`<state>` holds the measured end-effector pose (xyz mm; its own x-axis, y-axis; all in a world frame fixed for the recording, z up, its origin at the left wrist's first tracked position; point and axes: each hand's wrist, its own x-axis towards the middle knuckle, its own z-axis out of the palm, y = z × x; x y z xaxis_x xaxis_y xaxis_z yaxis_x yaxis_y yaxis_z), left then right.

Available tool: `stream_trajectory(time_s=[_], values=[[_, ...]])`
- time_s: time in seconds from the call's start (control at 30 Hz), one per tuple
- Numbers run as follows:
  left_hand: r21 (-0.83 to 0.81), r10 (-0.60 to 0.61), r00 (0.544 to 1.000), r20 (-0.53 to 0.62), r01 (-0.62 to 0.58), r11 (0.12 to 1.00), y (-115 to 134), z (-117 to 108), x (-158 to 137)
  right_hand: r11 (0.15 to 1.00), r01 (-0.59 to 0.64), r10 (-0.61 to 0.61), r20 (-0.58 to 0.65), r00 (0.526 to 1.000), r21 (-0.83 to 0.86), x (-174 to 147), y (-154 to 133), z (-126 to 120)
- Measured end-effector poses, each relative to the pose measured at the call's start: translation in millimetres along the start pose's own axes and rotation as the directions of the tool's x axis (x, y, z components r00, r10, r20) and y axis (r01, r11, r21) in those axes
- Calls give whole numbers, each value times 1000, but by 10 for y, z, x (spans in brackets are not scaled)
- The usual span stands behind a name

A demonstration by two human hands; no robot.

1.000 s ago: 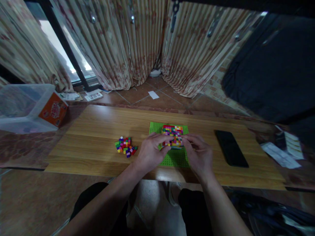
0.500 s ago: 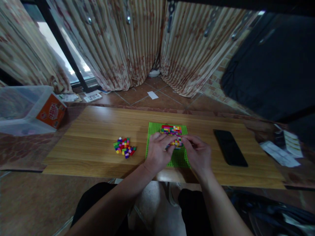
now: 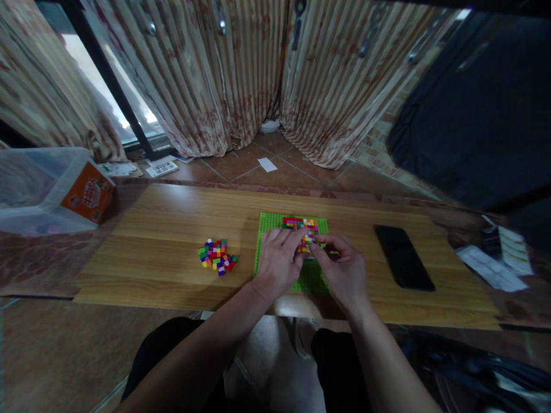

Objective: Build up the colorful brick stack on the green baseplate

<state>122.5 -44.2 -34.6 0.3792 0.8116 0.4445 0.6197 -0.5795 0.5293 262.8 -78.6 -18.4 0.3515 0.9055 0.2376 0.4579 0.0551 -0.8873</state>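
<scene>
Firstly, under the head view, we list one green studded baseplate (image 3: 267, 222), lying flat near the front edge of a wooden table (image 3: 172, 226). On it we record one block of small bricks (image 3: 300, 222) in many colours, red, white, yellow and pink among them, its far rows exposed and its nearer part largely covered by fingers.

Item, the left hand (image 3: 278, 261): laid palm down over the left side of the block, its fingers stretched across the bricks and the thumb below them. Whether it grips anything we cannot tell.

Item, the right hand (image 3: 342, 264): at the block's right edge, thumb and forefinger drawn to a narrow gap. We cannot tell whether a brick sits between them.

Left of the baseplate we count in one loose heap of bricks (image 3: 217, 256) — purple, green, red, yellow, pink, orange — well apart from the hands. To the right lies a black phone (image 3: 403, 257), screen dark.

Beyond the table's left end we enter a clear plastic container (image 3: 38, 201) with an orange label (image 3: 89, 198); past the far edge, a white slip of paper (image 3: 267, 164) on the tiled floor and striped curtains (image 3: 241, 86) behind.
</scene>
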Motion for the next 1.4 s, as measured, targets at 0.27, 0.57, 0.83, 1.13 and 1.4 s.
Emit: stream_trajectory(time_s=[0.27,0.57,0.83,1.13,1.4], values=[[-21,-9,1000,-25,8,1000,27,6,3,995,-59,55,-54,997,-80,10,2,70],[-41,-8,1000,-5,7,999,16,19,8,991,-41,35,-51,998,-129,9,-1,62],[-43,-26,1000,14,27,999,19,27,-7,980,-48,48,-4,999,-193,5,61,32],[-67,-37,998,42,40,997,57,-8,13,960,2,0,7,1000,-281,16,11,18],[-70,24,998,55,-20,997,49,-63,-31,961,30,-27,17,1000,-276,23,11,15]])
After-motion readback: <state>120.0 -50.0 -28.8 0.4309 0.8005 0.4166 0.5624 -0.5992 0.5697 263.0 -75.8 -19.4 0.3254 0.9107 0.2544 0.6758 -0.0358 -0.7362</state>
